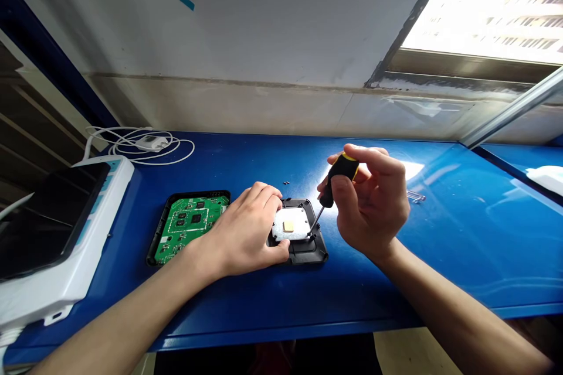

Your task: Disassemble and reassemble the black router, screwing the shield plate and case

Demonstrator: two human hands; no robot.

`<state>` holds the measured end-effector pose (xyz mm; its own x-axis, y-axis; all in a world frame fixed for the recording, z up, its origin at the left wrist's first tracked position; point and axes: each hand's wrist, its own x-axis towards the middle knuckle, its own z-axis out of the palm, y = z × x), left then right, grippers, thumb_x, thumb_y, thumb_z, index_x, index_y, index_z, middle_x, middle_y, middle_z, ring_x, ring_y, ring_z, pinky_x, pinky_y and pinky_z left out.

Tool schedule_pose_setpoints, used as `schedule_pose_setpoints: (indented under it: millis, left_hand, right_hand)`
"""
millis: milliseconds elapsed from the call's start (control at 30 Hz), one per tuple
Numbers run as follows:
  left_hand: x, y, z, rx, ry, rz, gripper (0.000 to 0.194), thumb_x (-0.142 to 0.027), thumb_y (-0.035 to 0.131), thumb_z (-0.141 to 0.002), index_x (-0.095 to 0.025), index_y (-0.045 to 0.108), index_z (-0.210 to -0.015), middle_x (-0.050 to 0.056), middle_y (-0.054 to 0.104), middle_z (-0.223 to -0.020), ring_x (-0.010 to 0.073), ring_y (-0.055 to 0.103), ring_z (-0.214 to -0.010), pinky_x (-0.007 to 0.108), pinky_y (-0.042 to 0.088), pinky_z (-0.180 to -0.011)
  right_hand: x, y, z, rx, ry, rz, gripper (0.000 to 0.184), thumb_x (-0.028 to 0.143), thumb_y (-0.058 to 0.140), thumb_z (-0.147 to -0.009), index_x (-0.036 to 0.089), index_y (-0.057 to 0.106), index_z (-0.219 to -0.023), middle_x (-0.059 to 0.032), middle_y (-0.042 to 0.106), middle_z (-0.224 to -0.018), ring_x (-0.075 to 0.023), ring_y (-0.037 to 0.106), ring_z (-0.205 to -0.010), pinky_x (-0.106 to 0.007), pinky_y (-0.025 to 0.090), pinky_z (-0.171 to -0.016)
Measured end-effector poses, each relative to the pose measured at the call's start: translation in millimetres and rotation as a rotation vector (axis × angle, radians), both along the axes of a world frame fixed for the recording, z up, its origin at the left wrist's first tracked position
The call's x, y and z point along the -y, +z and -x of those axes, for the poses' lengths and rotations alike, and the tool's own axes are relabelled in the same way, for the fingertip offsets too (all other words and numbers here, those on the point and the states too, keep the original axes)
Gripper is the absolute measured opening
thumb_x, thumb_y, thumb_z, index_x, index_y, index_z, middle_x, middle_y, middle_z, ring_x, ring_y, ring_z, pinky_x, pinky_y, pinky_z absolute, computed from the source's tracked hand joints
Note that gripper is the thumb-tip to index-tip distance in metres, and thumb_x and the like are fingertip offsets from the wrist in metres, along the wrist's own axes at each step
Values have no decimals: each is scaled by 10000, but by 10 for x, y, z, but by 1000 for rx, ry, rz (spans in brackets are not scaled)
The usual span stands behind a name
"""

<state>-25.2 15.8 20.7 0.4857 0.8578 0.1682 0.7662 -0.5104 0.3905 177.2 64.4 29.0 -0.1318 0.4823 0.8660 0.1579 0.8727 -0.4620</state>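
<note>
My right hand [373, 193] is closed around a black and yellow screwdriver [338, 174], its shaft slanting down to the left. The tip meets the right edge of a silvery metal plate [303, 220] with a small tan pad [288, 226] on it. That plate lies inside a black plastic cover [315, 253]. With thumb and fingers my left hand [246, 228] grips the cover's left side and holds it against the table. Left of that hand, a green circuit board [189, 222] sits in a second black housing [153, 246], partly hidden behind my wrist.
Small dark screws [286, 183] lie behind the cover on the blue table [246, 158]. A white cable with an adapter [152, 142] is coiled at the back left. A white device [99, 211] carrying a dark phone-like slab [53, 217] stands at the left. Clear clips [416, 196] rest beyond my right hand.
</note>
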Motion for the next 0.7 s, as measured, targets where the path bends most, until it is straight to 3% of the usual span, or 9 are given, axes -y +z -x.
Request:
schedule_pose_setpoints:
  millis: [200,300,400,500,600,700]
  left_hand:
    - [-5,-10,6,29,1,-7,323,-338,721,-791,-191,558,-1028,138,615,-1265,332,526,-1225,503,522,-1025]
    - [2,2,8,34,-2,7,325,-346,726,-787,-193,551,-1014,144,615,-1263,332,528,-1225,508,520,-1029]
    - [3,18,-1,34,1,16,324,-345,728,-788,-192,548,-1010,147,616,-1266,333,523,-1238,508,517,-1035]
    - [-2,23,-6,36,7,21,323,-334,734,-780,-194,548,-1004,143,618,-1268,334,521,-1240,510,515,-1037]
    - [-6,13,-1,36,6,25,320,-348,743,-775,-201,538,-972,141,613,-1277,335,515,-1243,512,519,-1031]
    - [-10,0,5,34,1,22,318,-359,736,-785,-204,530,-971,137,605,-1281,330,511,-1246,510,521,-1031]
  right_hand:
    - [10,49,9,-61,80,-1,265,152,510,-1006,239,610,-1235,-54,736,-1020,-135,716,-669,-290,625,-549]
    - [1,68,21,-82,127,-40,225,202,609,-974,240,616,-1196,-60,722,-1025,-155,721,-673,-320,628,-538]
    - [21,87,38,-93,60,-78,213,219,708,-915,260,649,-1116,-22,676,-956,-143,683,-637,-311,607,-501]
    - [74,98,58,-82,26,-30,162,181,621,-967,261,656,-1104,-13,705,-911,-134,688,-648,-279,596,-500]
    - [113,103,73,-123,78,13,198,166,485,-1027,251,634,-1126,-21,751,-890,-148,710,-650,-301,615,-523]
    - [108,116,75,-145,121,-35,147,213,518,-1020,255,628,-1108,-29,744,-905,-168,710,-657,-347,626,-536]
